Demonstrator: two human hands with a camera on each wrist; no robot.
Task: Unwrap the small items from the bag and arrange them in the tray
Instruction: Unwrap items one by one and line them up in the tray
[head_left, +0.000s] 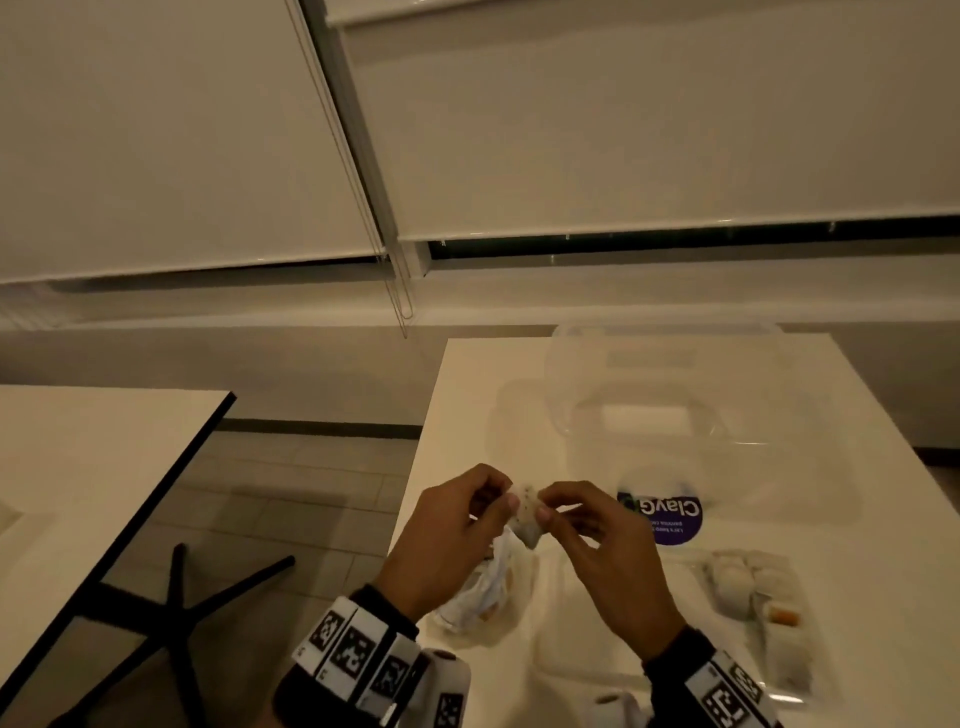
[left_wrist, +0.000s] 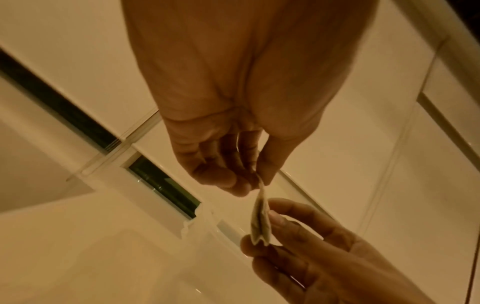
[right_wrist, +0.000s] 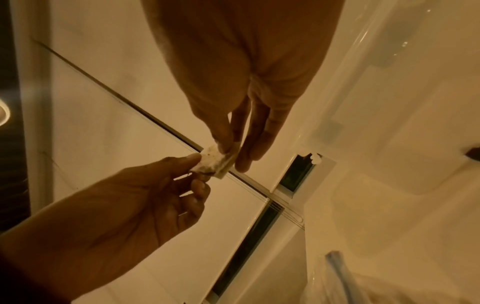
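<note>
**Both hands pinch a small wrapped item above the table**

White roller blinds (head_left: 623, 130) hang behind a white table (head_left: 857, 545), and a second table (head_left: 78, 467) stands to the left across a tiled floor. On the far part of the white table sits a clear plastic box (head_left: 675, 395). Just near of it a round purple label (head_left: 672, 519) reads "ClayG", seen upside down; the smaller print under it is too blurred to read.

The left hand (head_left: 457, 530) and the right hand (head_left: 608, 540) are raised above the table's near left part, close together, thumbs facing each other. Between them is a small wrapped item (head_left: 525, 512), pale with dark specks. In the left wrist view the left thumb and forefinger pinch one end of the wrapper while the other fingers curl loosely. In the right wrist view the right thumb and forefinger pinch the opposite edge, the remaining fingers held straighter.

Below the hands a crumpled white bag (head_left: 493, 587) lies on the table. To the right, a clear tray (head_left: 779, 654) holds several pale pieces (head_left: 737, 577) and one with an orange spot (head_left: 784, 617). Both wrists wear bands (head_left: 358, 649) printed with black-and-white square codes.
</note>
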